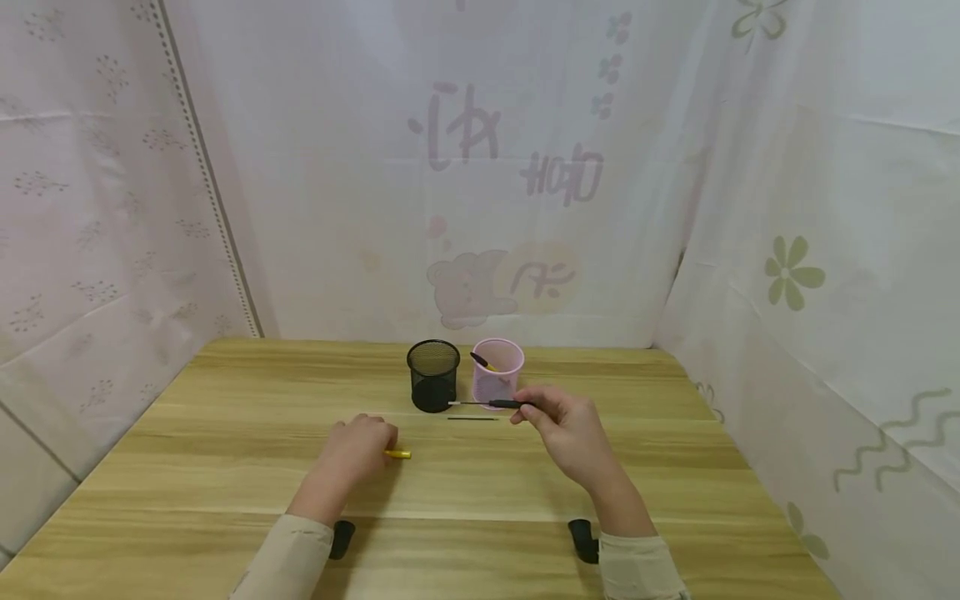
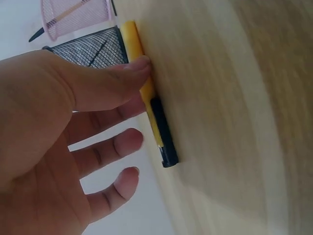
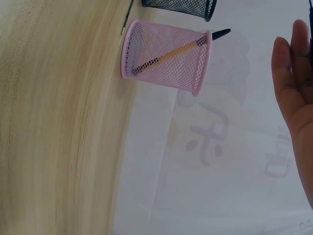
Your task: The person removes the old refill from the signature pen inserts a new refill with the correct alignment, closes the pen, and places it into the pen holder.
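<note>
My left hand [image 1: 358,450] pinches a yellow pen barrel [image 2: 133,41] between thumb and index finger, close over the table. Its black end [image 2: 164,132] has a clip; the other fingers are loosely bent. Raised above the table, my right hand [image 1: 566,425] grips a black pen piece [image 1: 506,404] between thumb and fingers, a thin refill [image 1: 468,403] pointing left from it. In the right wrist view only part of this hand [image 3: 296,88] shows, at the right edge. A thin dark refill [image 1: 472,418] lies on the table below the piece.
A black mesh pen cup [image 1: 433,375] stands at the back of the wooden table [image 1: 225,433]. Right beside it is a pink mesh cup [image 3: 164,56] with a yellow-and-black pen [image 3: 178,51] leaning inside. Printed curtains [image 1: 337,208] hang behind and along both sides.
</note>
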A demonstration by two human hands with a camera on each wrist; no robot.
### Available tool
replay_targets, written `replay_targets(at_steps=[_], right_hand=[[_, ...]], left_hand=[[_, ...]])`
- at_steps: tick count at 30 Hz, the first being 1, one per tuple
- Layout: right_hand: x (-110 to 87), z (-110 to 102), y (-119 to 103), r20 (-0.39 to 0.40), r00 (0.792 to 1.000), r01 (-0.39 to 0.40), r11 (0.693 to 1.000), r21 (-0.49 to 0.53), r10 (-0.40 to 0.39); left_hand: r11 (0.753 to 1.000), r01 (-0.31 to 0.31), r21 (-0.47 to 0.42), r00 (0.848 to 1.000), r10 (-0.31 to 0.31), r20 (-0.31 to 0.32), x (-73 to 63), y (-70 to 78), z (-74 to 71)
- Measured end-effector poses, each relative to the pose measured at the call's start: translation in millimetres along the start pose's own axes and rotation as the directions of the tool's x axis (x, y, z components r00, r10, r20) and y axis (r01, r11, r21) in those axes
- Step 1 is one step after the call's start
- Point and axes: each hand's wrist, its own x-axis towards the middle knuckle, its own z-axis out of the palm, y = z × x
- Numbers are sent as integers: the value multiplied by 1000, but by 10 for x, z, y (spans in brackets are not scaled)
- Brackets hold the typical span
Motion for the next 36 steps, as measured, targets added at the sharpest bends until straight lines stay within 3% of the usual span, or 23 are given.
replay_targets(at_steps=[10, 15, 22, 26, 31, 36], right_hand=[[-7, 6, 1, -11, 1000, -1, 1000, -18, 1], [-7, 0, 4, -19, 1000, 0, 1000, -29, 0], [-1, -29, -2, -20, 1000, 20, 999, -37, -21], [6, -40, -22, -18, 999, 30, 999, -39, -30], [2, -59, -47, -19, 999, 35, 998, -45, -36], [-5, -75, -63, -20, 999, 30, 998, -46, -31]], left_hand=[[999, -32, -32, 999, 31, -32, 8, 7, -15], [993, -54, -103, 995, 46, -85, -5, 103, -166], [967, -94, -236, 987, 59, -151, -99, 246, -448], [961, -142, -238, 967, 83, -242, -148, 316, -554], [960, -205, -189, 923, 126, -363, -193, 381, -640], [956, -245, -164, 889, 154, -432, -207, 417, -697]])
